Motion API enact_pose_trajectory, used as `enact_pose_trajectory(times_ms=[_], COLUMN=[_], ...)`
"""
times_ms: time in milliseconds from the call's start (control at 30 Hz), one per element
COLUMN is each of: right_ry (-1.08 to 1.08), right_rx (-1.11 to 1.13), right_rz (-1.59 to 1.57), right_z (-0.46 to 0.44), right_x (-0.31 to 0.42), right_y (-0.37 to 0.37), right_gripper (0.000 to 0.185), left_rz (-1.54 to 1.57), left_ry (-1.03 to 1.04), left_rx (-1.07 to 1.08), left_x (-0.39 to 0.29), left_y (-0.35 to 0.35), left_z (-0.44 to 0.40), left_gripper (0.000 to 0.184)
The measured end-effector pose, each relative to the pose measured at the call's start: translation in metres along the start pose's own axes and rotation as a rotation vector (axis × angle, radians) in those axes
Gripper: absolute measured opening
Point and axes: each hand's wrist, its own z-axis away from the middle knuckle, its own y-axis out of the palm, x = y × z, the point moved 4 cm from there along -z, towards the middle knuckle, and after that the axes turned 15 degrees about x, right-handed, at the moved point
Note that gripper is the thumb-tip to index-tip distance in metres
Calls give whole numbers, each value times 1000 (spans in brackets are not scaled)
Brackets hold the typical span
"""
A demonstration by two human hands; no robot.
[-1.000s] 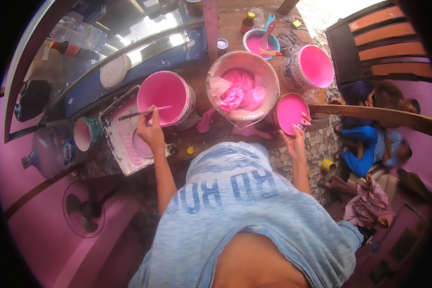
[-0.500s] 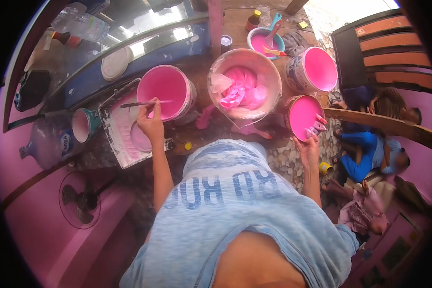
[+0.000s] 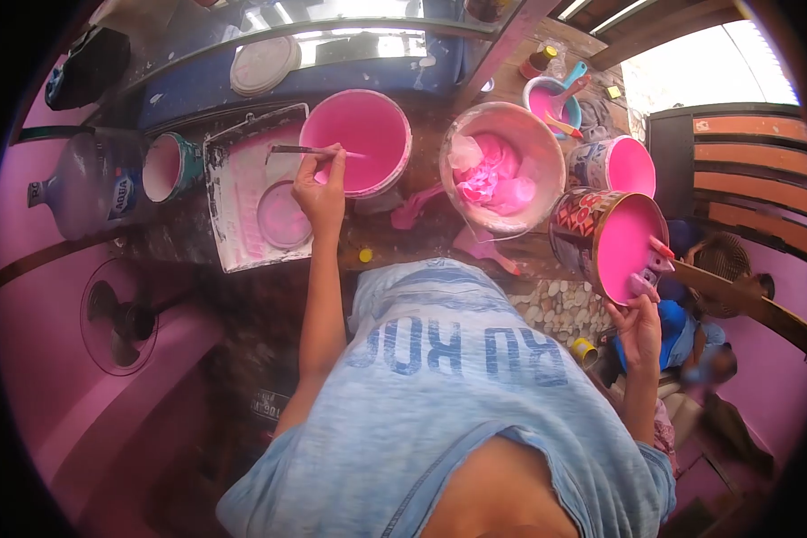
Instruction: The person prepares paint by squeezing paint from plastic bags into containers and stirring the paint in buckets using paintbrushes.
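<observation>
My left hand (image 3: 321, 179) pinches a thin dark stick (image 3: 287, 150) with a pale pink end, held over a bucket of pink paint (image 3: 400, 143). At the right, my right hand (image 3: 638, 325) grips the lower rim of a patterned tin (image 3: 576, 235) holding pink paint, its mouth tilted toward me. Small pink-smeared pieces (image 3: 647, 276), one red-tipped, sit at that rim by my fingers; their kind is unclear. Between my hands stands a large pail (image 3: 457, 193) with a crumpled pink plastic bag (image 3: 493, 179) inside. A paint-smeared tray (image 3: 233, 242) lies beside my left hand.
Behind the tin are a white bucket of pink paint (image 3: 632, 170) and a teal bowl (image 3: 538, 90) with brushes. A water jug (image 3: 90, 186), a teal pot (image 3: 188, 166) and a fan (image 3: 121, 318) are at left. A wooden beam (image 3: 735, 300) and a seated person in blue (image 3: 677, 336) are at right.
The view has turned, so most things sit further right. The tin now shows its patterned side and overlaps the white bucket. My left hand keeps the stick over the paint bucket.
</observation>
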Motion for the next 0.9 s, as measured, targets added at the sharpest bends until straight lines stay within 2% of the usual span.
enact_pose_trajectory(times_ms=[67,100,333,433,767,900], right_ry=[24,30,79,113,54,-21], right_rx=[56,13,283,235,-28,-77], right_rz=[34,36,-25,27,52,14], right_z=[-4,-5,-26,-27,18,22], right_x=[9,11,16,15,-5,-28], right_y=[16,21,50,54,-3,-36], right_gripper=[32,26,15,18,32,30], left_rz=[-10,-3,56,25,-54,-52], left_ry=[-19,-3,2,-17,-29,-29], left_rx=[-7,-13,-51,-55,-29,-32], left_x=[0,-2,-5,-9,-11,-12], left_y=[-3,-4,-16,-16,-13,-16], left_z=[-1,-2,1,4,3,0], left_gripper=[5,6,8,7,5,6])
